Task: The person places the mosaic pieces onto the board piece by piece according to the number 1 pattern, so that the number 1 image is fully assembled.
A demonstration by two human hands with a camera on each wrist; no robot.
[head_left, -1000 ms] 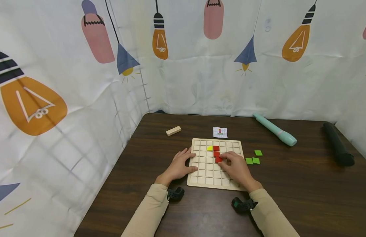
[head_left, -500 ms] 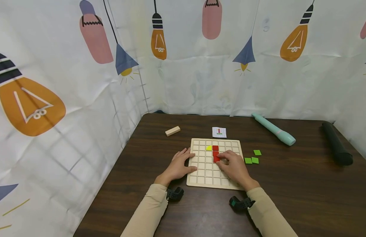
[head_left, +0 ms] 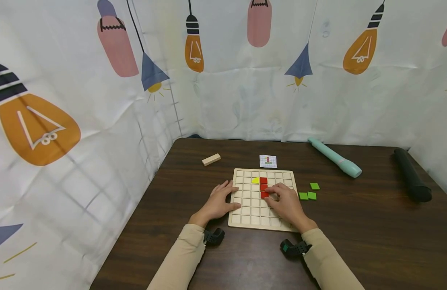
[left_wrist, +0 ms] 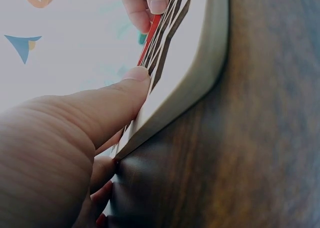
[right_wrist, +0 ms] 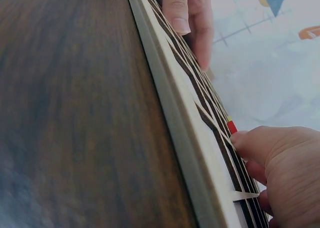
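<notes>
A pale wooden grid board lies on the dark table. Three red square tiles form a column in its upper middle: a top tile, a middle tile and the lowest red tile. Left of the top one sits a yellow piece. My right hand has thumb and index finger curled at the lowest red tile's right side, pinching it; part of that tile is covered. My left hand rests at the board's left edge, fingers spread, its thumb on the rim.
Three green tiles lie right of the board. Behind it are a small printed pattern card and a wooden block. A mint-green tapered cylinder and a dark cylinder lie further right. A patterned curtain hangs behind the table.
The lowest red tile has shifted slightly left, into line with the column, with my right hand moving along. My left hand has stayed at the board's edge.
</notes>
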